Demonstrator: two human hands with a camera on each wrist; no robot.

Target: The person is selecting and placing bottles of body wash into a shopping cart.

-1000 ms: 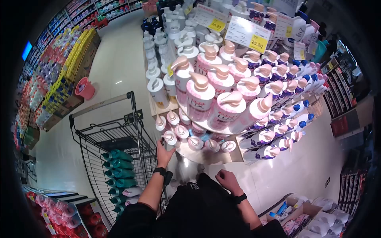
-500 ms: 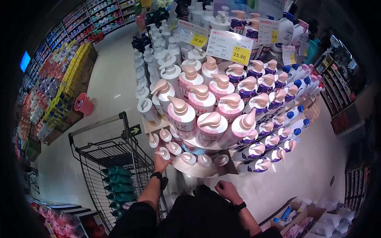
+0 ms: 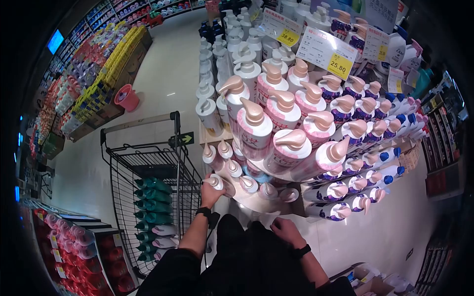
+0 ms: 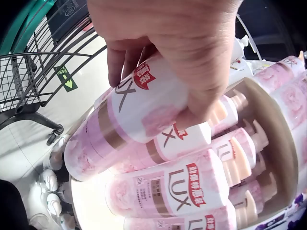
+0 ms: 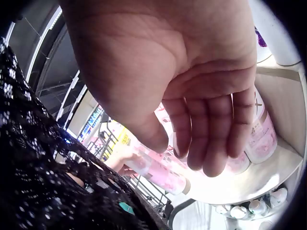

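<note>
My left hand (image 3: 210, 195) grips a white-and-pink LUX pump bottle (image 4: 127, 112) around its upper body, at the left front edge of the lower shelf. In the left wrist view the bottle lies slanted across the view, its pump hidden under my palm, fingers on one side and thumb on the other. More LUX bottles (image 4: 168, 184) stand right beside it on the same curved shelf (image 3: 247, 201). My right hand (image 3: 288, 232) hangs in front of my body, fingers loosely curled and holding nothing, as the right wrist view shows (image 5: 206, 110).
A wire shopping cart (image 3: 111, 170) stands to the left, with several green bottles (image 3: 154, 195) and some pale pink ones inside. Larger pump bottles (image 3: 254, 123) crowd the tier above, under price signs (image 3: 327, 52). A pink bucket (image 3: 127, 97) sits on the floor farther back.
My left hand has gone from reaching beside the front bottle to gripping it, and the bottle has shifted slightly left from its neighbours. My right hand stays low, and the head view has swung.
</note>
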